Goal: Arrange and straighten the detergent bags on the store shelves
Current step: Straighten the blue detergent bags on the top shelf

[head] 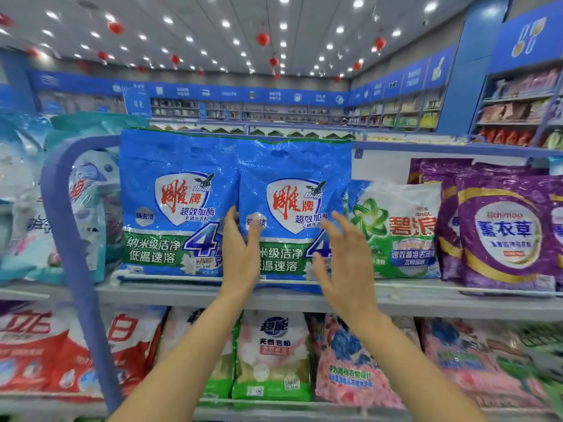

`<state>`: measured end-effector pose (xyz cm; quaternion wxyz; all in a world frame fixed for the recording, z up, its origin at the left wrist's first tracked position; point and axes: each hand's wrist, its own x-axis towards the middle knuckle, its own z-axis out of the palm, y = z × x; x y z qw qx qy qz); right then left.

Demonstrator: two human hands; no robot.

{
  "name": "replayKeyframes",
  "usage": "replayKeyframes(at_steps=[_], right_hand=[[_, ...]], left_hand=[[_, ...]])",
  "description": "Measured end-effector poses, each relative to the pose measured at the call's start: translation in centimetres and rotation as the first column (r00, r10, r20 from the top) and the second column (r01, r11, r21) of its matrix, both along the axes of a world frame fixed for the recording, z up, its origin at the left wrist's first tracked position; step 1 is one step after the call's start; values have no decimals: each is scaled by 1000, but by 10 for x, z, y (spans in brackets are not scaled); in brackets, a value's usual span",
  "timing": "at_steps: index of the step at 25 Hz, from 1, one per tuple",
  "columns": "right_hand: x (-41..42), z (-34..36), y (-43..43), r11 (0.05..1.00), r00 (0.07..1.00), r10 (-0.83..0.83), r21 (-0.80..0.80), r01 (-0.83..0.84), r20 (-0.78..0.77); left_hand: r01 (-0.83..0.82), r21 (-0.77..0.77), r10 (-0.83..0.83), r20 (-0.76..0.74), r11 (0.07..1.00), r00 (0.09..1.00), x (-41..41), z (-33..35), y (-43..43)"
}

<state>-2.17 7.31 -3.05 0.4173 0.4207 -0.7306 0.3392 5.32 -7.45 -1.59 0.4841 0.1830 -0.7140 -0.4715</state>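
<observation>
While neither hand has closed on anything, both frame the same blue detergent bag (292, 208). The left hand (240, 254) is upright with straight fingers and the thumb spread onto the bag's front near its left edge, apparently touching it. The right hand (344, 263) is splayed wide and empty in front of the bag's right edge; whether it touches the bag I cannot tell.

The bag stands upright between the hands, its bottom edge seeming to hang slightly over the shelf (426, 287) lip below the left wrist. It looks like a full powder sack in crinkly glossy film: probably heavy, soft enough to slump, and slick on the face. A flat press on both side edges, low down where the powder sits, should shift it better than pinching the thin top.

Just left of the left hand stands a second blue bag (176, 202), touching the first. Right of the right hand leans a green-and-white bag (396, 229), then purple bags (502, 233) farther out.
</observation>
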Motion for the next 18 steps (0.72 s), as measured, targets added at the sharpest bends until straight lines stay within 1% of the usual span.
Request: replayKeyframes(at_steps=[1,2,3,4,5,6,9,12,15,18], right_hand=[[2,-13,-3,998,998,-36,58,39,-49],[2,-25,-5,992,995,-73,100,80,-71],[0,-34,-8,982,990,-114,141,124,-82],[-3,-41,-10,969,985,-152,183,165,-87],[-8,-45,-11,955,979,-183,223,198,-89],[-12,-48,-12,941,975,-205,256,222,-90],[-16,-49,-13,921,970,-229,303,243,-82],[-14,-48,-15,916,967,-238,310,253,-85],[-14,-48,-14,915,968,-238,316,250,-76],[-5,-44,-16,936,980,-199,294,194,-12]], left_hand=[[-82,-193,86,14,978,996,8,-9,5],[-157,-409,179,17,899,984,15,-22,6],[-193,-606,266,32,772,964,18,-36,4],[-174,-749,331,64,639,941,19,-49,2],[-120,-830,378,115,545,919,18,-62,-2],[-81,-867,415,152,492,897,17,-70,-4],[-52,-893,481,191,447,855,14,-74,-10],[-29,-893,500,224,450,837,15,-75,-11],[16,-886,477,265,464,838,19,-70,-10],[41,-882,460,285,470,841,33,-58,-9]])
